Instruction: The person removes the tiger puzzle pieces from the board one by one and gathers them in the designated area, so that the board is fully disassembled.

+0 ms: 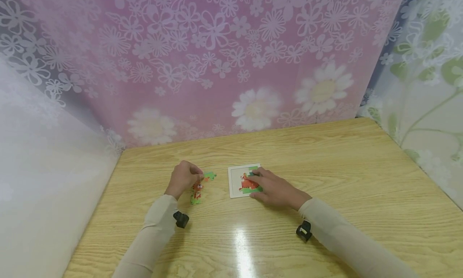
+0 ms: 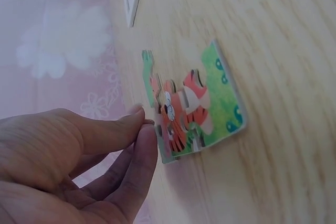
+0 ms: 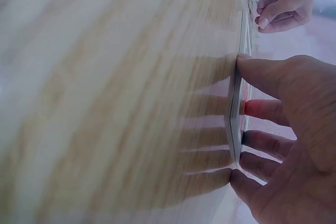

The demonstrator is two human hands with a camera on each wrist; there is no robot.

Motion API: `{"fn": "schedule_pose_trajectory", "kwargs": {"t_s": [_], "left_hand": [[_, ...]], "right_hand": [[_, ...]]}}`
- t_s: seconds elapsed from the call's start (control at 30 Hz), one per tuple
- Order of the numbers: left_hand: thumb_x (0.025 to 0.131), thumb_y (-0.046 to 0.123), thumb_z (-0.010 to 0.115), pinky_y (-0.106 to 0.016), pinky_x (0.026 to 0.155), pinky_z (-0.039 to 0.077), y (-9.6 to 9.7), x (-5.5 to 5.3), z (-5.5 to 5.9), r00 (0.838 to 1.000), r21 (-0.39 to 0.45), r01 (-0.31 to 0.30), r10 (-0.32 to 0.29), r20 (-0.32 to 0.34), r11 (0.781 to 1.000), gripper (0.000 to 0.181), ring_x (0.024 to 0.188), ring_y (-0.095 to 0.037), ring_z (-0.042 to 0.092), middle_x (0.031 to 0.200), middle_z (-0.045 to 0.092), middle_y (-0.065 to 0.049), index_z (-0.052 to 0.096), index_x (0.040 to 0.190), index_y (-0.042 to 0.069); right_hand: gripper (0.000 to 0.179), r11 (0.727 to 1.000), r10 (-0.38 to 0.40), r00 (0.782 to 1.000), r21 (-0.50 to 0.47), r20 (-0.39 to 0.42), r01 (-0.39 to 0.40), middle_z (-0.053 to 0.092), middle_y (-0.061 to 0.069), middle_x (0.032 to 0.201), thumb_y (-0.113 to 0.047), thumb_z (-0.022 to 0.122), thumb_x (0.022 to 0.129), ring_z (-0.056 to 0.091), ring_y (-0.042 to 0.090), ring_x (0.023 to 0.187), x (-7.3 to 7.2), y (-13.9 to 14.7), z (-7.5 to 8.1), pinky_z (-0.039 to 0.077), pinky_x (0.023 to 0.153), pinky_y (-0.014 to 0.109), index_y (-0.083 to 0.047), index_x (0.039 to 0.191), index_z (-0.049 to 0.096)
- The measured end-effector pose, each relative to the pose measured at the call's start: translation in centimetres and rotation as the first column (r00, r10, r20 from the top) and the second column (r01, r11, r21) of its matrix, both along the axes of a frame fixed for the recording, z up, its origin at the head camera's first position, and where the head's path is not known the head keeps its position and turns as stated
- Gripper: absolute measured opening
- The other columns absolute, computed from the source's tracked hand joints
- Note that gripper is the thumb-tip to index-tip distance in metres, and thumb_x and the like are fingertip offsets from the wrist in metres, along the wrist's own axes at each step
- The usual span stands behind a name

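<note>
My left hand (image 1: 183, 177) pinches the edge of a jigsaw piece between thumb and forefinger, over a loose cluster of pieces. In the left wrist view these puzzle pieces (image 2: 223, 98) show a striped orange tiger on green, some overlapping. A green and orange piece (image 1: 209, 176) lies just beyond the left fingertips. My right hand (image 1: 275, 188) rests over the right side of a white puzzle tray (image 1: 234, 195), its thumb at the near edge and fingertips on the picture. Tiger pieces (image 1: 247, 183) fill the tray's right part; its left part is bare white.
The wooden tabletop (image 1: 231, 217) has a bright light reflection near the front. A pink flowered curtain (image 1: 202, 89) stands along the back edge, with pale sheets at both sides. Black cameras (image 1: 181, 219) sit at the wrists.
</note>
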State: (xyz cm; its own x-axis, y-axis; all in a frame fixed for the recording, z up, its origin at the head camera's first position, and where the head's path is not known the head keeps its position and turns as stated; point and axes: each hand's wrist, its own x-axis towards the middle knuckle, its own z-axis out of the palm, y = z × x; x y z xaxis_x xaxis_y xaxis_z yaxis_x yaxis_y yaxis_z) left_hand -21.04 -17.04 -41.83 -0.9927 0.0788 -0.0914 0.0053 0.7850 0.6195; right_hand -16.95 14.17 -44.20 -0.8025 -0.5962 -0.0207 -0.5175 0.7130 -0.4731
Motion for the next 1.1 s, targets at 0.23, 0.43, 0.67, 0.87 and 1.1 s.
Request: {"fn": "schedule_pose_trajectory", "kwargs": {"t_s": [0.23, 0.43, 0.67, 0.87, 1.1], "left_hand": [[0.092, 0.011, 0.077, -0.039, 0.068, 0.057, 1.0, 0.0, 0.2, 0.999, 0.026, 0.039, -0.039, -0.022, 0.999, 0.009, 0.075, -0.021, 0.068, 0.089, 0.075, -0.008, 0.08, 0.095, 0.003], [0.093, 0.009, 0.075, -0.036, 0.067, 0.057, 2.7, 0.2, 0.9, 0.997, 0.058, 0.069, -0.068, -0.019, 0.996, 0.009, 0.077, -0.019, 0.068, 0.091, 0.074, -0.007, 0.08, 0.096, 0.003], [0.093, 0.009, 0.074, -0.04, 0.076, 0.057, 4.3, 0.3, 1.1, 0.992, 0.043, 0.118, -0.116, -0.041, 0.992, 0.009, 0.084, -0.022, 0.069, 0.094, 0.075, -0.007, 0.08, 0.096, 0.003], [0.093, 0.01, 0.075, -0.042, 0.082, 0.057, 5.5, 0.1, 0.9, 0.988, 0.031, 0.152, -0.15, -0.045, 0.988, 0.009, 0.09, -0.024, 0.07, 0.096, 0.076, -0.007, 0.08, 0.098, 0.004], [0.092, 0.007, 0.075, -0.038, 0.078, 0.057, 7.1, 0.2, 0.6, 0.981, 0.043, 0.19, -0.188, -0.05, 0.981, 0.008, 0.087, -0.022, 0.07, 0.094, 0.075, -0.008, 0.079, 0.098, 0.002]], "right_hand": [[0.059, 1.0, 0.009, 0.999, -0.009, -0.031, -0.009, 0.04, 0.023, 0.153, -0.032, 0.067, 0.1, 0.029, 0.046, 0.146, 0.2, 0.0, 0.0, 0.035, 0.113, 0.056, 0.001, 0.146, 0.052], [0.057, 1.0, 0.005, 0.999, -0.009, -0.044, -0.005, 0.038, 0.024, 0.154, -0.031, 0.068, 0.099, 0.031, 0.045, 0.145, 0.4, -0.2, 0.1, 0.036, 0.113, 0.055, 0.003, 0.143, 0.054], [0.052, 1.0, 0.005, 0.999, -0.03, -0.043, -0.006, 0.042, 0.024, 0.153, -0.028, 0.068, 0.099, 0.035, 0.044, 0.144, 0.5, -0.1, 0.2, 0.037, 0.111, 0.056, 0.001, 0.14, 0.058], [0.04, 0.998, 0.032, 0.998, -0.057, -0.049, -0.035, 0.046, 0.025, 0.15, -0.026, 0.068, 0.099, 0.042, 0.042, 0.139, 0.7, 0.3, 0.2, 0.04, 0.108, 0.057, -0.003, 0.132, 0.066], [0.036, 0.998, 0.049, 0.996, -0.039, -0.077, -0.052, 0.048, 0.025, 0.148, -0.022, 0.068, 0.099, 0.044, 0.04, 0.138, 1.1, 0.5, -0.1, 0.042, 0.107, 0.055, -0.003, 0.13, 0.068]]}}
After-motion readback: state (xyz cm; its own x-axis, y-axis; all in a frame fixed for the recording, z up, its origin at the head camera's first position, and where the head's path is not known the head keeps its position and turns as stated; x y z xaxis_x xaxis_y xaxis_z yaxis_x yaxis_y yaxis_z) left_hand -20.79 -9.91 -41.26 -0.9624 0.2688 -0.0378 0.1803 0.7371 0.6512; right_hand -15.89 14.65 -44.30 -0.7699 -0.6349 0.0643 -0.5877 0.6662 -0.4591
